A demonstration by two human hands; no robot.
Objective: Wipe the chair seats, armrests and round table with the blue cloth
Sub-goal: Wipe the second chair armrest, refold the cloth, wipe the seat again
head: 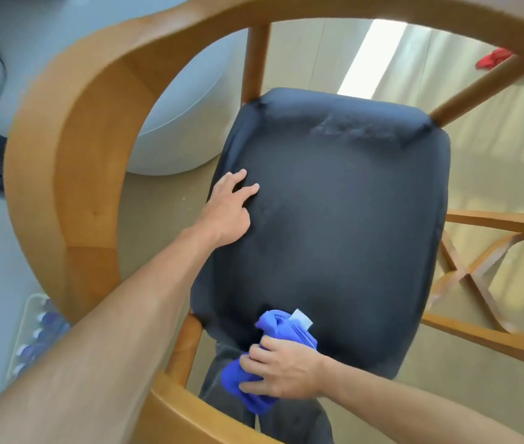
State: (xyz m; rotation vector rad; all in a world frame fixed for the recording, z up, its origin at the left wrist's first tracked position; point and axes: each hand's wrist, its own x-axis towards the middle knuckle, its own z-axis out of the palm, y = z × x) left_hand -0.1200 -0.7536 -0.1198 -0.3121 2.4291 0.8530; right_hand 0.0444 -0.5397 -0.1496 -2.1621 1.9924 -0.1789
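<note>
The blue cloth (281, 344) was bunched in the right hand (281, 371), whose fingers (255, 363) curled round it at the near edge of the dark chair seat (343, 219). From that hand the unwiped seat stretched away toward the chair's far side, its longer run pointing straight ahead of the person, so the next stroke would probably push forward and away from the body. The right hand was plainly the nearer one for wiping; the left hand (227, 213) lay flat on the seat's left side with its fingers spread and relaxed, gripping nothing, seemingly steadying the cushion. The seat looked like a padded, slightly creased fabric, with faint pale marks near its far edge, though blur made them hard to read. A curved wooden armrest (62, 161) arched round the left and top of the view. Beyond it stood a pale grey sofa (183, 100) on a beige floor (494, 161), with a second wooden frame (478, 277) at right.
</note>
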